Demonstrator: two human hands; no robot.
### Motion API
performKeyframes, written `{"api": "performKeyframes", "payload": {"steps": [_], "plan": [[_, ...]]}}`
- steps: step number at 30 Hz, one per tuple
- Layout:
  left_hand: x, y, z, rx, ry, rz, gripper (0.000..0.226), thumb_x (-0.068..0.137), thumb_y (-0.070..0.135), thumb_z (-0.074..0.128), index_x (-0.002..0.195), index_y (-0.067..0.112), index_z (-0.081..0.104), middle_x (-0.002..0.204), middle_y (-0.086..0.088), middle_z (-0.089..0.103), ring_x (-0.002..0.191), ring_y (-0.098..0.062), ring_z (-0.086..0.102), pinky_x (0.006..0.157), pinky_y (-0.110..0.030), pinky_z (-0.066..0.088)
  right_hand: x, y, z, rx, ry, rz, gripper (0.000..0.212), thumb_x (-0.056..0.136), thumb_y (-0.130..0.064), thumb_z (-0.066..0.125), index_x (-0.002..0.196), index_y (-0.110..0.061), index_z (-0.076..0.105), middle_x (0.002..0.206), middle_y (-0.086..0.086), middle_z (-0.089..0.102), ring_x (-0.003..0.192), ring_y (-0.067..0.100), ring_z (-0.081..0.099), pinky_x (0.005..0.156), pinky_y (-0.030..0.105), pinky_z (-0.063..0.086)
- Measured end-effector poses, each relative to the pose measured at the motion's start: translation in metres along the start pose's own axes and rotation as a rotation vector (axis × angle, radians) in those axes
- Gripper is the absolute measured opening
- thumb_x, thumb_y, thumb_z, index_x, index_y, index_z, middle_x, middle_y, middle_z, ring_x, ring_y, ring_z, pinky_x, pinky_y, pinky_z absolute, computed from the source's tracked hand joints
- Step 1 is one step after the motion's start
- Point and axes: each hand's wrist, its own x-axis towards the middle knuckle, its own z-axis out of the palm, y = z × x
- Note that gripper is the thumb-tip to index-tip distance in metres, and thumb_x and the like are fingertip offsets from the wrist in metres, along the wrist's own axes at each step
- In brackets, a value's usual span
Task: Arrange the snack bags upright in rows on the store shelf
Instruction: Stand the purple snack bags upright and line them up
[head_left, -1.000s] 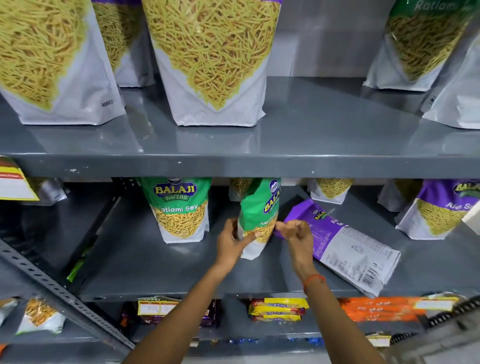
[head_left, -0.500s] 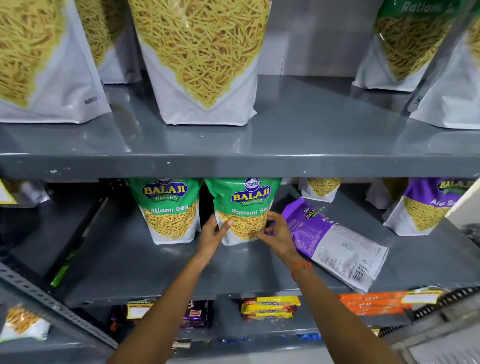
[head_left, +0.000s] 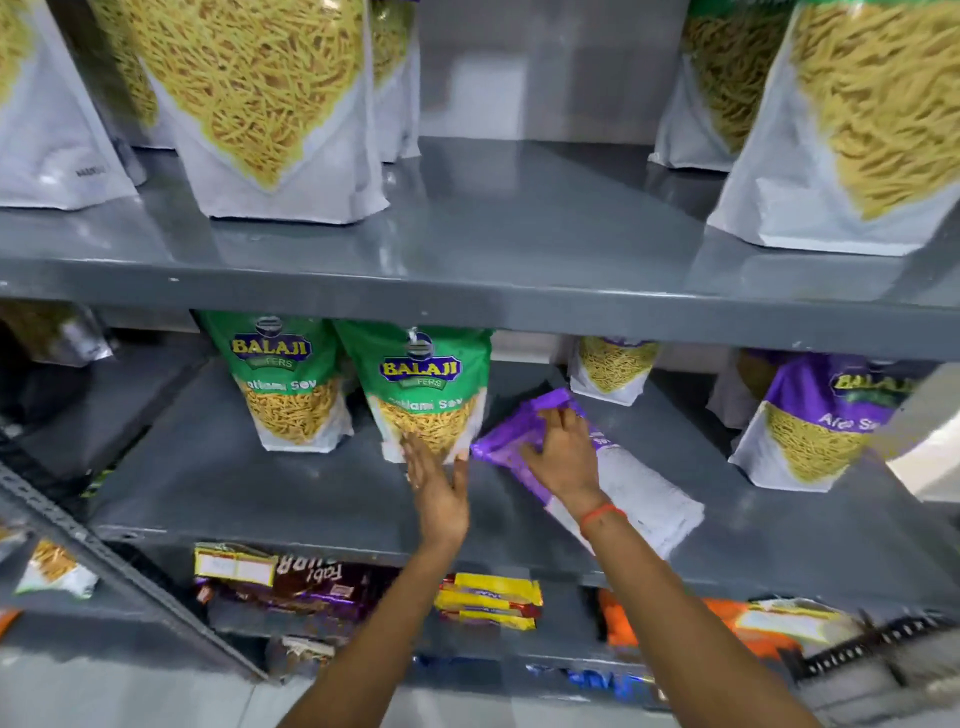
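Observation:
Two green Balaji snack bags stand upright side by side on the grey middle shelf (head_left: 234, 493): the left one (head_left: 288, 384) and the right one (head_left: 428, 389). My left hand (head_left: 439, 486) is flat and open just below the right green bag, fingertips at its base. A purple snack bag (head_left: 623, 478) lies flat on the shelf to the right. My right hand (head_left: 563, 452) rests on its purple top end, fingers curled over it. Another purple bag (head_left: 810, 415) stands upright at the far right.
Large white sev bags (head_left: 270, 104) stand on the upper shelf, with a gap in the middle. A small bag (head_left: 610, 369) stands at the back of the middle shelf. The lower shelf holds brown, yellow (head_left: 488, 600) and orange packets. A slanted metal strut (head_left: 119, 577) crosses at lower left.
Both hands have let go of the second green bag, which now stands upright. My right hand has moved right onto the lying purple bag; my left hand has dropped below the green bag.

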Motion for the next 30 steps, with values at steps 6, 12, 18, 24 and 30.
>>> {"api": "performKeyframes", "payload": {"steps": [6, 12, 18, 24, 30], "plan": [[-0.061, 0.03, 0.076, -0.221, -0.211, -0.451, 0.032, 0.089, 0.014, 0.057, 0.101, -0.016, 0.059, 0.104, -0.038, 0.065, 0.09, -0.041, 0.067, 0.078, -0.047, 0.055, 0.003, 0.085, -0.046, -0.144, -0.391, 0.252, 0.054, 0.095, -0.05, 0.028, 0.134, -0.017, 0.043, 0.148, 0.014, 0.039, 0.135, 0.033, 0.036, 0.114, 0.042, 0.026], [-0.06, 0.037, 0.08, -0.516, -0.185, -0.655, 0.023, 0.085, -0.009, 0.054, 0.067, 0.005, 0.05, 0.065, -0.012, 0.06, 0.04, -0.015, 0.06, 0.035, -0.024, 0.051, 0.013, 0.127, -0.075, -0.017, -0.401, 0.337, 0.039, 0.099, -0.017, 0.033, 0.128, 0.004, 0.046, 0.135, 0.029, 0.048, 0.111, 0.033, 0.052, 0.085, 0.026, 0.043], [-0.058, 0.045, 0.087, -0.538, -0.195, -0.478, 0.019, 0.088, -0.004, 0.053, 0.072, 0.006, 0.055, 0.074, -0.01, 0.064, 0.06, -0.017, 0.065, 0.044, -0.02, 0.057, 0.003, 0.154, -0.069, 0.57, 0.004, 0.388, 0.026, 0.087, 0.007, 0.043, 0.077, -0.002, 0.064, 0.089, 0.013, 0.062, 0.074, 0.017, 0.051, 0.045, 0.005, 0.037], [-0.026, 0.069, 0.097, -0.405, -0.146, -0.122, 0.026, 0.089, 0.003, 0.053, 0.067, 0.014, 0.057, 0.074, -0.01, 0.065, 0.078, -0.023, 0.062, 0.074, -0.042, 0.053, 0.005, 0.154, -0.071, 0.777, 0.286, 0.281, 0.016, 0.093, -0.003, 0.047, 0.081, -0.009, 0.055, 0.076, 0.012, 0.054, 0.061, 0.016, 0.044, 0.052, 0.013, 0.041], [0.003, 0.077, 0.109, -0.125, -0.129, 0.175, 0.014, 0.09, 0.01, 0.055, 0.09, -0.003, 0.06, 0.09, -0.025, 0.07, 0.079, -0.02, 0.06, 0.081, -0.048, 0.051, 0.012, 0.156, -0.062, 0.61, 0.429, 0.247, 0.016, 0.093, 0.001, 0.046, 0.089, 0.012, 0.056, 0.091, 0.032, 0.064, 0.08, 0.032, 0.058, 0.064, 0.03, 0.031]]}}
